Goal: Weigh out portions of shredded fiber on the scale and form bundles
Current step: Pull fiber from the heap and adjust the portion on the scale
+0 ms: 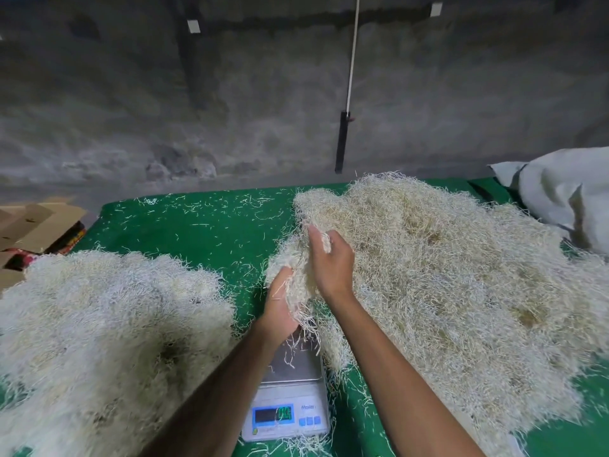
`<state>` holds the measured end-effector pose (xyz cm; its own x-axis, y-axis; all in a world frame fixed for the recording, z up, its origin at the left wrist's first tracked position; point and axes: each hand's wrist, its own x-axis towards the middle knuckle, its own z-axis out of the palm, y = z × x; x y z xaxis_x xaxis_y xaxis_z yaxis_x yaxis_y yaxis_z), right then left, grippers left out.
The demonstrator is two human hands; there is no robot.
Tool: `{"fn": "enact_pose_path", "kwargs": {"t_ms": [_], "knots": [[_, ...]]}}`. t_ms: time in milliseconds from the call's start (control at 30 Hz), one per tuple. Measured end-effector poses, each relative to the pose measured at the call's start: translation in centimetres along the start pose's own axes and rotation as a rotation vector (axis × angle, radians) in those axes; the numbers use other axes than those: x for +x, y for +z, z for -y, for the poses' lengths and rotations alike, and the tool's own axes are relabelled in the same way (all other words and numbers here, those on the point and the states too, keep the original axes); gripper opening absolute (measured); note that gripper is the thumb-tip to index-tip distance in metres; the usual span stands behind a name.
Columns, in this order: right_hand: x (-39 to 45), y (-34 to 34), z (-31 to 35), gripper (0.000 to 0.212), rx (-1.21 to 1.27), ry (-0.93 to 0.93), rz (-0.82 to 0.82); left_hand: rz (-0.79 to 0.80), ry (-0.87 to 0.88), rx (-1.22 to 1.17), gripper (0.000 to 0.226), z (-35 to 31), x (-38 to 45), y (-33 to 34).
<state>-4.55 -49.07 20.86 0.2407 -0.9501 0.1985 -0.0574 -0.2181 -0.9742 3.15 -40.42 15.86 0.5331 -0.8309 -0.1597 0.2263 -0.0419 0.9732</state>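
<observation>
The fiber (pixel 445 268) is dry, pale straw-coloured shred, thin and wiry, matt, with browner patches in the right heap; the left heap (pixel 99 324) looks whiter and finer. A clump (pixel 296 278) of the same rough strands sits between the left hand (pixel 278 311) and right hand (pixel 331 258). The table cover (pixel 214 232) is green cloth, smooth and matt, littered with loose strands. The scale (pixel 286 407) has a brushed metal pan with a dull sheen and a white glossy plastic body with a blue-framed display. The wall (pixel 164 110) is rough grey concrete. Brown matt cardboard (pixel 36 222) lies at left; a pale woven sack (pixel 566 196) at right.
</observation>
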Motion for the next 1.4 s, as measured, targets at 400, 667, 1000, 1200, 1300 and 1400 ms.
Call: {"fn": "enact_pose_path", "kwargs": {"t_ms": [400, 667, 1000, 1200, 1300, 1400], "knots": [[-2.4, -12.8, -17.3, 0.046, 0.040, 0.745, -0.370, -0.211, 0.122, 0.448, 0.105, -0.8, 0.8, -8.9], [-2.6, -9.9, -15.2, 0.033, -0.591, 0.347, 0.052, -0.073, -0.268, 0.560, 0.091, 2.3, -0.6, -6.3], [-10.6, -8.8, -15.0, 0.062, -0.498, 0.429, 0.177, -0.078, -0.258, 0.225, 0.066, 5.6, -7.6, -10.8], [-17.9, -6.6, -16.4, 0.019, -0.507, 0.651, 0.410, -0.171, -0.241, 0.065, 0.042, 9.1, -13.1, -13.5], [-21.8, -5.4, -16.8, 0.018, -0.445, 0.696, 0.365, -0.155, -0.343, -0.006, 0.047, 11.5, -15.7, -14.3], [-24.4, -4.9, -17.3, 0.027, -0.454, 0.720, 0.329, -0.152, -0.476, -0.064, 0.052, 13.4, -17.5, -14.7]]}}
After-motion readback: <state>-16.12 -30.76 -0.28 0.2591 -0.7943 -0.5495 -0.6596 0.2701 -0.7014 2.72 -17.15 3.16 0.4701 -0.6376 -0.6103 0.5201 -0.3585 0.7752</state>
